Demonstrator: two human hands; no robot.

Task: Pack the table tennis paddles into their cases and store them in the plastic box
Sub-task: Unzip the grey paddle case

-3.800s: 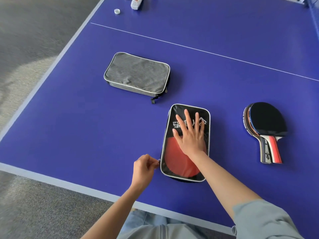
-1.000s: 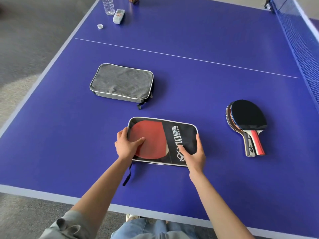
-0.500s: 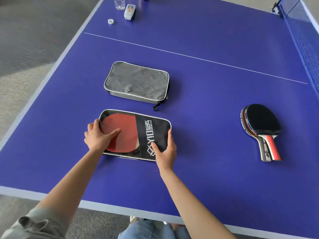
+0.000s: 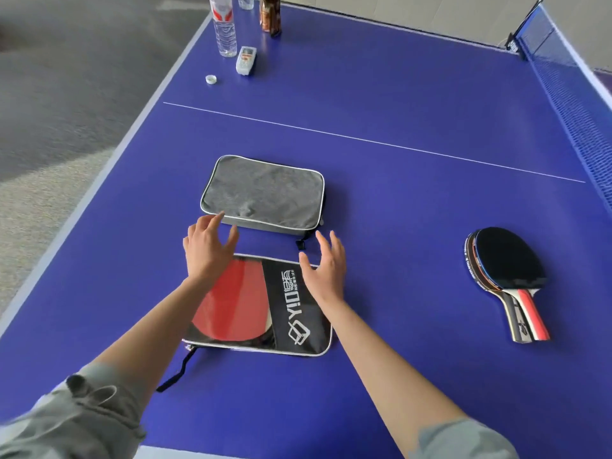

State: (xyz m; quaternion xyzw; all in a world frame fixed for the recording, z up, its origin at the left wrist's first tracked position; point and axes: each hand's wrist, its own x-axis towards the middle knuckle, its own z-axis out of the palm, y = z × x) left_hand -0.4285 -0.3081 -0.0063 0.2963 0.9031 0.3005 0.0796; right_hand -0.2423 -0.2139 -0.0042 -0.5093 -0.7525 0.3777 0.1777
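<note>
A black and red paddle case with white lettering lies flat near the front of the blue table, its strap trailing to the front left. Just behind it rests a grey case. My left hand hovers open over the gap between the two cases, fingertips near the grey case's front left corner. Level with it, my right hand is also open and holds nothing, near the grey case's front right corner. Stacked paddles with black rubber on top lie far to the right. No plastic box is in view.
At the table's far left edge stand a water bottle, a bottle cap, a small white device and a brown bottle. The net runs along the right side. Grey carpet lies to the left.
Both hands have let go of the black and red case and lifted forward toward the grey case, fingers spread. The black and red case now lies still on the table.
</note>
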